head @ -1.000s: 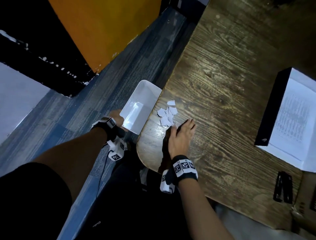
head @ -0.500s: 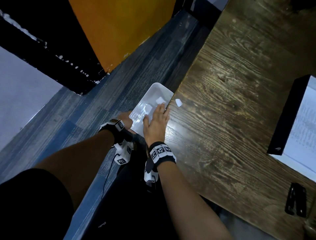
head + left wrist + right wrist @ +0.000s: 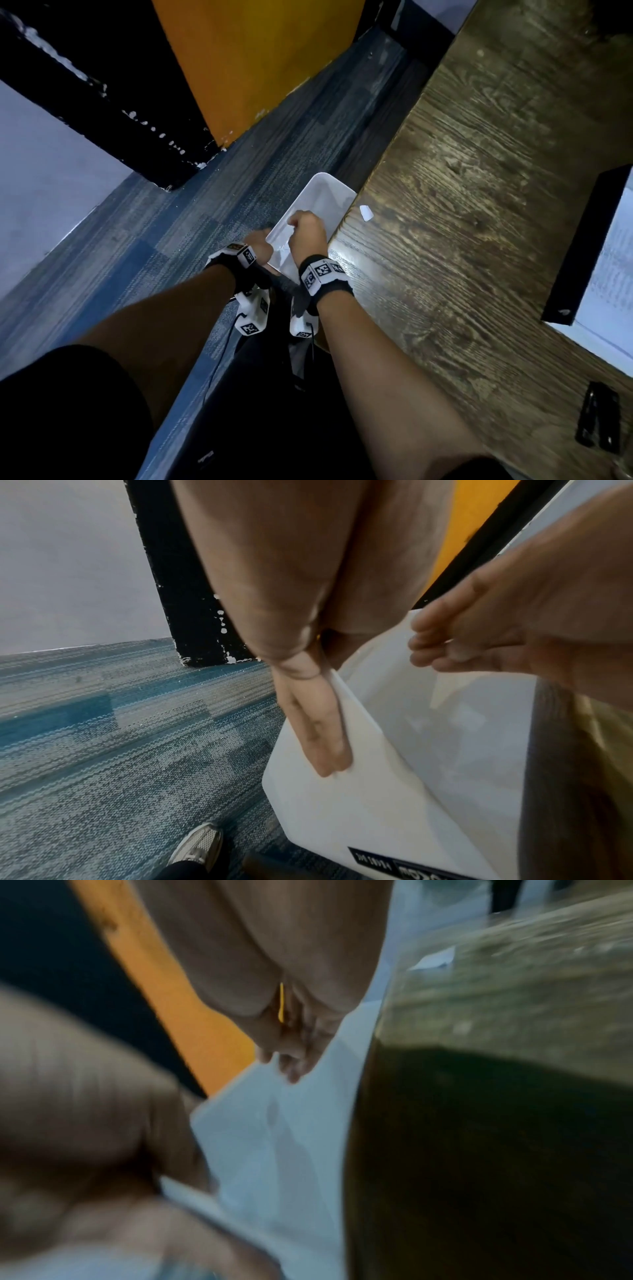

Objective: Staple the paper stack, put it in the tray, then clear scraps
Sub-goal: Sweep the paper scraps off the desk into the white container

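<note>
A white bin [image 3: 329,195] hangs just below the left edge of the wooden table [image 3: 462,222]. My left hand [image 3: 260,245] grips its near rim, with fingers [image 3: 318,731] flat against the outer wall of the bin [image 3: 359,804]. My right hand [image 3: 306,228] hovers over the bin's opening, its fingertips [image 3: 431,647] curled and bunched together. A pale scrap [image 3: 443,691] shows right beneath them; whether they pinch it is unclear. One white scrap [image 3: 365,213] lies on the table near the edge. The right wrist view is blurred.
A black tray [image 3: 579,246] holding the printed paper stack [image 3: 613,274] sits at the table's right side. A black stapler [image 3: 597,421] lies near the front right. Blue carpet and an orange panel are to the left of the table; my shoe [image 3: 198,842] is below.
My right hand swept the pile of scraps leftward off the table edge into the bin, then curled its fingers over the bin. One scrap stayed on the table.
</note>
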